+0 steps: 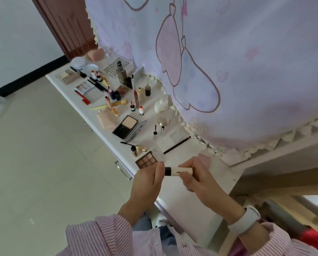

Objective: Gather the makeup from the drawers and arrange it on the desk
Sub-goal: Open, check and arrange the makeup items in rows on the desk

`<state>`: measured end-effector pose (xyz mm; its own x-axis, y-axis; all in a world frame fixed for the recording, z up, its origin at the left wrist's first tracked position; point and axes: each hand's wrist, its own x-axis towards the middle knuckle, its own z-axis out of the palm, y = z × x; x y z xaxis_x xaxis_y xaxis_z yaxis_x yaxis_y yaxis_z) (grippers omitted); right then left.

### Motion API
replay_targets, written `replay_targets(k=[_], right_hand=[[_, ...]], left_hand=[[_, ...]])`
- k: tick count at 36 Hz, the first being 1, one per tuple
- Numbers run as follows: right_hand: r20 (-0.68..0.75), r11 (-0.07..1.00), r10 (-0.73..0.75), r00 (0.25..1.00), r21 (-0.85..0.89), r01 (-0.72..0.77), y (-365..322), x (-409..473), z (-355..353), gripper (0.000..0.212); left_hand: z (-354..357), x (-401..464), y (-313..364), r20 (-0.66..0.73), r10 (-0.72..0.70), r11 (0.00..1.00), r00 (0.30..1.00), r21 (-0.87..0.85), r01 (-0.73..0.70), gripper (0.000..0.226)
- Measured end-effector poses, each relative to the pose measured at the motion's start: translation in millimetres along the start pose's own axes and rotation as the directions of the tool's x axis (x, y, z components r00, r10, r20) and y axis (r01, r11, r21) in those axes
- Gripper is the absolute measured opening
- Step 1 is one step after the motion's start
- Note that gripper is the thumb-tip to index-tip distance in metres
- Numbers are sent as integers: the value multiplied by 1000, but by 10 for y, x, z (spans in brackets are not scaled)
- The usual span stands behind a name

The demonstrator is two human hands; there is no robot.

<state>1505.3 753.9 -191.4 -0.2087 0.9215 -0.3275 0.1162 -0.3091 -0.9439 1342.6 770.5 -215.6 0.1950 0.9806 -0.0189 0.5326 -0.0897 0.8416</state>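
Two hands pinch one cream tube (178, 171) above the white desk (180, 200): left hand (147, 183) on the black cap, right hand (200, 180) on the body. Makeup litters the desk; pink curtain (228, 61) behind, beige floor (34, 154) left.

- The tube (178, 171), pinched at its ends between the left hand (149, 180) and the right hand (200, 179), carries a short line of dark print along its pale body; the letters are too small and blurred to read.
- No label, brand or number on the makeup spread over the desk (174, 196) can be read.
- The curtain (228, 61) bears drawings only.
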Motion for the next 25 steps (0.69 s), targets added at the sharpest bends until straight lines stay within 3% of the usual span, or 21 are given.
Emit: replay_targets(k=[2, 5, 8, 10, 13, 16, 18, 21, 22, 25], right_hand=[[-7, 999, -5, 1000, -46, 5, -41, 7, 26, 4], [-35, 999, 51, 998, 17, -50, -86, 6, 85, 5], [-96, 987, 120, 988, 122, -108, -100, -15, 140, 6], [-113, 975, 148, 983, 182, -125, -105, -40, 179, 8], [-102, 971, 157, 982, 198, -135, -110, -97, 267, 6], [-86, 971, 164, 983, 189, -145, -108, -183, 412, 5], [-109, 962, 180, 978, 226, -152, -114, -235, 508, 6], [-134, 946, 203, 970, 284, -159, -136, -305, 610, 8], [-133, 943, 206, 969, 291, -160, -140, -330, 637, 8], [-129, 943, 202, 971, 293, -157, -127, -395, 716, 9]], left_hand=[[-25, -41, -5, 55, -155, 980, 986, -118, 161, 39], [-141, -75, 49, 125, -258, 911, 958, -298, 284, 55], [-238, -92, 55, 116, -186, 913, 976, -346, 215, 15], [-274, -122, 13, 121, -134, 917, 984, -362, 169, 27], [-367, -169, 66, 91, -133, 922, 987, -354, 157, 8], [-452, -242, 64, 113, -171, 929, 979, -312, 198, 23], [-485, -310, 13, 154, -139, 930, 978, -319, 182, 5], [-512, -432, -46, 141, -96, 941, 985, -311, 136, 12], [-543, -458, -34, 133, -106, 935, 985, -323, 144, 8], [-606, -499, -3, 150, -157, 915, 976, -351, 201, 25]])
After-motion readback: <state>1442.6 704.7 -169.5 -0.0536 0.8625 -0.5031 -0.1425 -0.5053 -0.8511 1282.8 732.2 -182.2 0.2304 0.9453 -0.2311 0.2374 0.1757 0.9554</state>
